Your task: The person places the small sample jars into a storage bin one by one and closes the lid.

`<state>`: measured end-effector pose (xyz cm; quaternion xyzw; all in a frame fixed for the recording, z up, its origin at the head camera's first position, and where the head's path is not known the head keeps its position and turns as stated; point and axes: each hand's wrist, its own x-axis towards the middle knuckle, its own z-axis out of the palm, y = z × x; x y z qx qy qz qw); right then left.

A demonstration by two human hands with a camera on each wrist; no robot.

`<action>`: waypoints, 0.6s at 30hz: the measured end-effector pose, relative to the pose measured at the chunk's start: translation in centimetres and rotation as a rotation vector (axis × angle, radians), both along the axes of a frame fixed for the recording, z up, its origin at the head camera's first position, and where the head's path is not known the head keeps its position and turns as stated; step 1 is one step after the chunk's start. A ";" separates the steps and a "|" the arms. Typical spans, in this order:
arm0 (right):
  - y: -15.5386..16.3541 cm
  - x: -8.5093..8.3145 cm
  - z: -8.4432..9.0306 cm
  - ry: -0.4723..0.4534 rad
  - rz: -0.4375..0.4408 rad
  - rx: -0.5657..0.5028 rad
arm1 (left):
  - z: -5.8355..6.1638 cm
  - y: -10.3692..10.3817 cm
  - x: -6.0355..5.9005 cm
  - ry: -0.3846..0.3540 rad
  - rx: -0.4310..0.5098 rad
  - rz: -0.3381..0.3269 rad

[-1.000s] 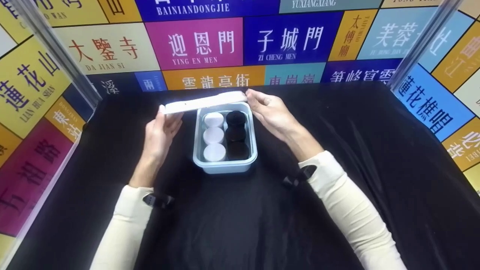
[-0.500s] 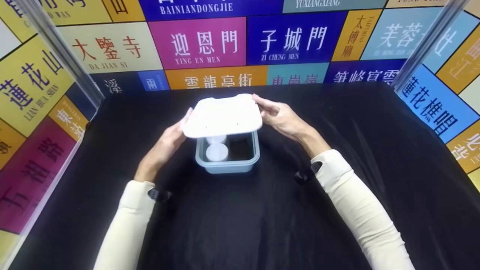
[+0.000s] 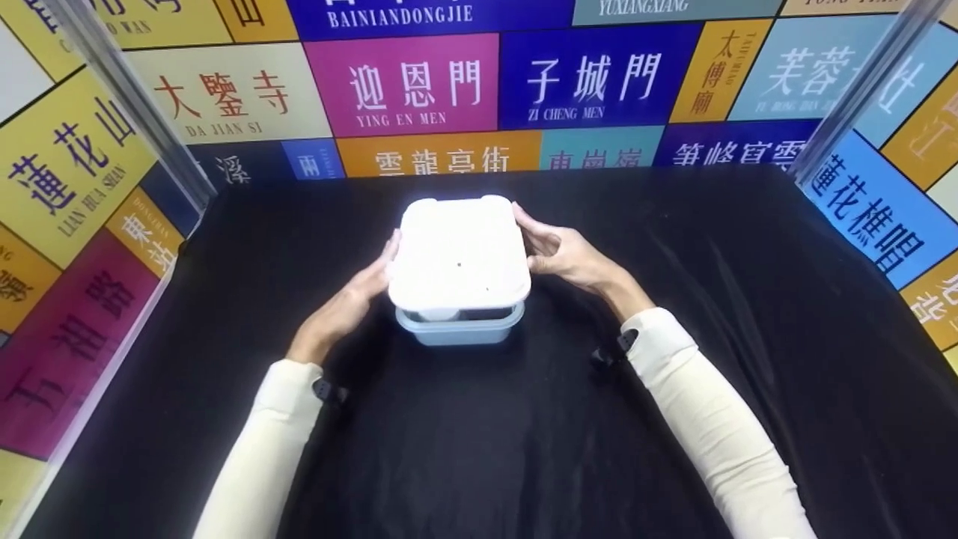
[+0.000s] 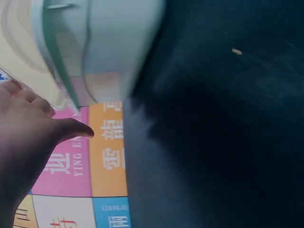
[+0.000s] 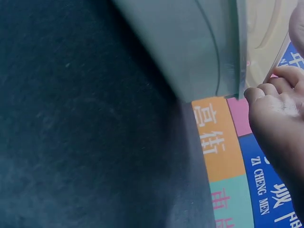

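A white lid [image 3: 460,251], rounded at the corners, is over a pale blue-green plastic box [image 3: 464,335] on the black cloth. At the front a gap shows between lid and box. Through it I see part of a white round piece [image 3: 438,315] and a dark area; the rest of the contents is hidden. My left hand [image 3: 340,303] holds the lid's left edge. On the opposite edge, my right hand [image 3: 575,258] grips with thumb and fingers. Both wrist views show the box wall [image 4: 118,38] below the lid, close to the hands.
Black cloth [image 3: 464,449] covers the table. Behind it stands a colourful wall of printed sign panels [image 3: 404,86], with a metal post [image 3: 142,112] at the left and another post [image 3: 861,97] at the right.
The lid has come down and forward over the box, from tilted nearly edge-on to flatter. It now hides nearly all the white and black round pieces. Both hands moved with it.
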<state>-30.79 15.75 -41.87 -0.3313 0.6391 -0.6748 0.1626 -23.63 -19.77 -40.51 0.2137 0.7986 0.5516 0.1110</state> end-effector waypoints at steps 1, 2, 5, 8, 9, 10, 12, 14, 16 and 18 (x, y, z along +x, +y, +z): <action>0.1 0.0 -0.1 0.006 0.000 0.012 | -0.2 0.0 0.0 -0.007 -0.013 -0.003; 0.2 0.0 -0.2 0.010 -0.001 0.026 | -0.3 0.0 0.0 -0.009 -0.023 -0.010; 0.4 0.1 -0.5 0.016 -0.003 0.049 | -0.6 0.0 -0.1 -0.016 -0.045 -0.028; 0.5 0.2 -0.5 0.029 -0.014 0.089 | -0.8 -0.1 -0.1 -0.029 -0.073 -0.033; 0.5 0.2 -0.6 0.032 -0.017 0.104 | -0.8 -0.2 -0.1 -0.033 -0.083 -0.033; 0.4 0.2 -0.6 0.034 -0.020 0.121 | -0.8 -0.2 -0.1 -0.038 -0.092 -0.029; 0.4 0.2 -0.6 0.044 -0.029 0.164 | -0.8 -0.3 -0.1 -0.045 -0.111 -0.021; 0.4 0.2 -0.5 0.048 -0.037 0.202 | -0.9 -0.2 -0.1 -0.039 -0.136 -0.024; 0.4 0.2 -0.4 0.056 -0.040 0.235 | -0.9 -0.1 0.0 -0.047 -0.149 -0.014; 0.4 0.2 -0.4 0.061 -0.041 0.264 | -0.9 0.0 -0.1 -0.043 -0.157 -0.011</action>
